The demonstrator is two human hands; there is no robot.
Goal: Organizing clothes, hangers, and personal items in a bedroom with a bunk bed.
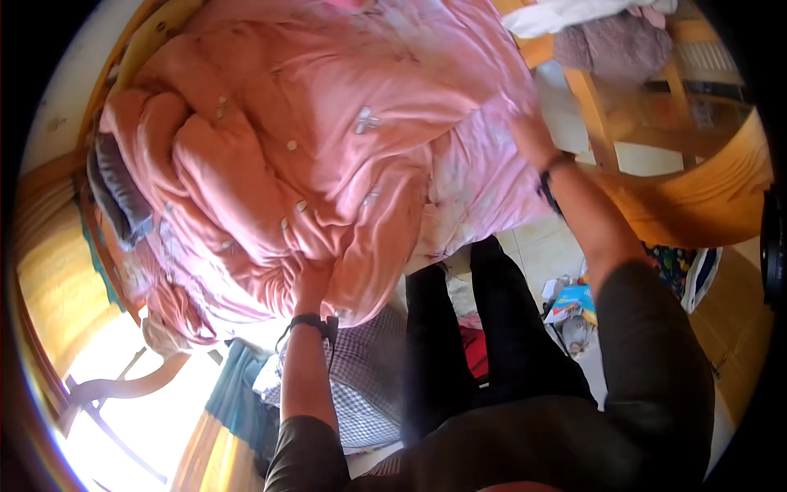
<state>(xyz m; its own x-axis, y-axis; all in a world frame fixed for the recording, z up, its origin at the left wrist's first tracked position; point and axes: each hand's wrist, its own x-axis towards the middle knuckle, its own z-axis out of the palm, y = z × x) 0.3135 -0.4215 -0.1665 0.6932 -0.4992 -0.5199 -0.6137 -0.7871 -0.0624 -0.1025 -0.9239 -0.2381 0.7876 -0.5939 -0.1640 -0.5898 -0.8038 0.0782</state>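
A coral-pink quilt (246,148) with small pale motifs lies bunched in thick folds over the bed. My left hand (308,283) is closed on its near edge, the cloth gathered around the fingers. Beneath the quilt, a lighter pink patterned sheet (484,176) covers the bed and hangs over the near side. At the sheet's right edge is my right hand (525,123), reaching far forward. Its fingers are blurred against the pink cloth, so their grip cannot be made out.
Grey-blue folded bedding (123,193) sits at the bed's left end. A wooden chair (680,193) stands at right, with a grey-mauve cloth (615,47) behind it. Checked fabric (361,369) lies below the bed's near edge. A blue box (571,303) and other items lie on the floor.
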